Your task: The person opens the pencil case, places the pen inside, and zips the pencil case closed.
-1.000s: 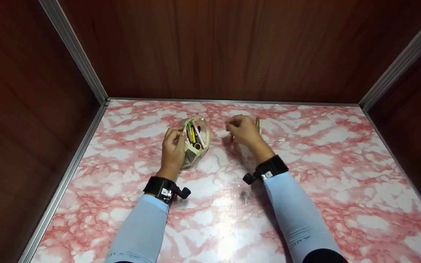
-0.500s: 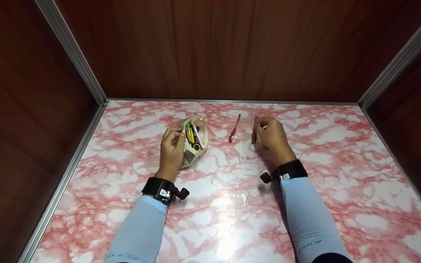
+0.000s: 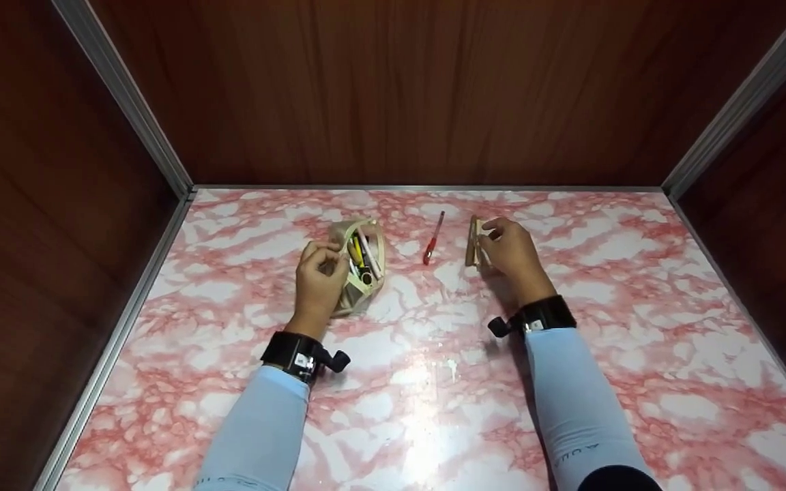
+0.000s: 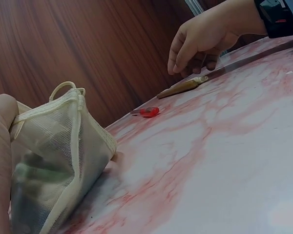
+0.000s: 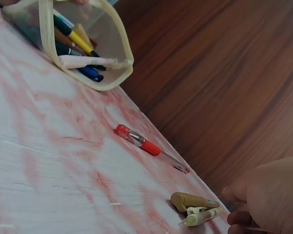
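My left hand (image 3: 319,281) pinches the rim of a cream mesh pencil pouch (image 3: 354,300), whose mouth gapes upward. Inside lie several pens, with a yellow pen and a pale pink one (image 5: 80,61) on top in the right wrist view. My right hand (image 3: 514,254) is over a brown marker (image 5: 191,202) and a slim cream pen (image 5: 203,217), which lie side by side on the table. Its thumb and forefinger stand apart at the cream pen, fingers loosely bent. In the left wrist view, the right hand (image 4: 205,39) hovers just above these two.
A red pen (image 3: 432,240) lies on the table between the pouch and the brown marker. The pink-and-white marbled table (image 3: 393,402) ends at a dark wood back panel (image 3: 400,95), with similar panels on both sides.
My right hand has moved right from beside the red pen to the brown marker and cream pen, uncovering the red pen. The left hand stays at the pouch's rim.
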Demonstrator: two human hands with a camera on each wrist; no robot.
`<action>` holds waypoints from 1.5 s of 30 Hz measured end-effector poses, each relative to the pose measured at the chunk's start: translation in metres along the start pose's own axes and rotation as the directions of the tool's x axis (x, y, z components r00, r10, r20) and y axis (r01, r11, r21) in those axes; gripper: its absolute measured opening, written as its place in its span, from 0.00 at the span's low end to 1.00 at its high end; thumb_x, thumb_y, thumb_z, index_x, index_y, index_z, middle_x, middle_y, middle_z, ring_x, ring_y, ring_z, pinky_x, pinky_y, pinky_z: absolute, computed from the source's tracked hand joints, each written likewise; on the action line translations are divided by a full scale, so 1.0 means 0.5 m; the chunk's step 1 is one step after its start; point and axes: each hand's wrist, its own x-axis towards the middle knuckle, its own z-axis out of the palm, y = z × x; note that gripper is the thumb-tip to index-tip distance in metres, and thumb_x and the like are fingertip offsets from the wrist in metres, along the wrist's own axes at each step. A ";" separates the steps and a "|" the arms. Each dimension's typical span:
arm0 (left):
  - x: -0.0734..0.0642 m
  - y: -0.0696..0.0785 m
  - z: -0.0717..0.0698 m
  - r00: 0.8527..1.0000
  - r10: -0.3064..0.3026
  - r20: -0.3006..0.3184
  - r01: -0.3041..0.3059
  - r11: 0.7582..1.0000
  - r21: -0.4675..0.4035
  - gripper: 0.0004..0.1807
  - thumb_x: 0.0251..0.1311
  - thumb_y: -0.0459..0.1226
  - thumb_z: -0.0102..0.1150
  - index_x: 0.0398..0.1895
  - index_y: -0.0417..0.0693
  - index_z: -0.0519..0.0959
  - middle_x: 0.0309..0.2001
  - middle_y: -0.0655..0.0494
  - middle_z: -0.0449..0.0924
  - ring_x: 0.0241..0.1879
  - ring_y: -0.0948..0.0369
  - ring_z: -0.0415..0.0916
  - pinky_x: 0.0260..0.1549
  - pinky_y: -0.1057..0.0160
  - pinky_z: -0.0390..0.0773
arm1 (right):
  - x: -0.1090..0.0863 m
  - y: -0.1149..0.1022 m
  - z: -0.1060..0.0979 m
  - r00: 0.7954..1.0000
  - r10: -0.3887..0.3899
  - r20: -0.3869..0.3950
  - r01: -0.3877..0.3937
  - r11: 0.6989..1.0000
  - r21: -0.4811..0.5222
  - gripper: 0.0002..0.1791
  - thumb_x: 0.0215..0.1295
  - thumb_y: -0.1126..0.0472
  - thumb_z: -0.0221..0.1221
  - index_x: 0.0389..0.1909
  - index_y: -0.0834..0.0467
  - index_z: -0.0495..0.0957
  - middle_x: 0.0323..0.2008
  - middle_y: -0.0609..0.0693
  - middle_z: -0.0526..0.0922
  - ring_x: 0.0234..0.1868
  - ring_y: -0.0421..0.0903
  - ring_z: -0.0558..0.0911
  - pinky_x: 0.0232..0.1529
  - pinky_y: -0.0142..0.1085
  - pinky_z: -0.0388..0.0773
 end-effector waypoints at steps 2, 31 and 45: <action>-0.001 0.001 -0.001 1.000 -0.012 0.005 0.012 1.000 0.008 0.08 0.67 0.24 0.71 0.29 0.35 0.83 0.51 0.41 0.85 0.56 0.51 0.83 0.54 0.74 0.83 | 0.001 0.001 0.003 1.000 -0.002 0.000 0.002 1.000 -0.013 0.22 0.80 0.59 0.62 0.68 0.65 0.83 0.54 0.67 0.87 0.49 0.60 0.84 0.55 0.51 0.80; -0.004 0.004 -0.004 0.997 -0.072 0.001 0.072 0.996 -0.048 0.09 0.71 0.27 0.68 0.31 0.38 0.82 0.51 0.46 0.84 0.56 0.57 0.80 0.57 0.69 0.82 | -0.006 0.012 0.004 0.998 0.007 0.068 0.002 0.993 -0.121 0.17 0.86 0.58 0.56 0.48 0.65 0.89 0.48 0.65 0.91 0.43 0.58 0.85 0.47 0.51 0.82; 0.001 0.007 -0.007 0.997 -0.083 0.000 0.083 0.995 0.062 0.12 0.80 0.32 0.59 0.32 0.41 0.75 0.40 0.53 0.72 0.43 0.60 0.71 0.48 0.66 0.73 | -0.007 0.009 -0.007 1.000 0.029 0.010 -0.027 0.980 -0.196 0.22 0.87 0.59 0.55 0.70 0.65 0.84 0.68 0.68 0.87 0.63 0.68 0.87 0.69 0.62 0.82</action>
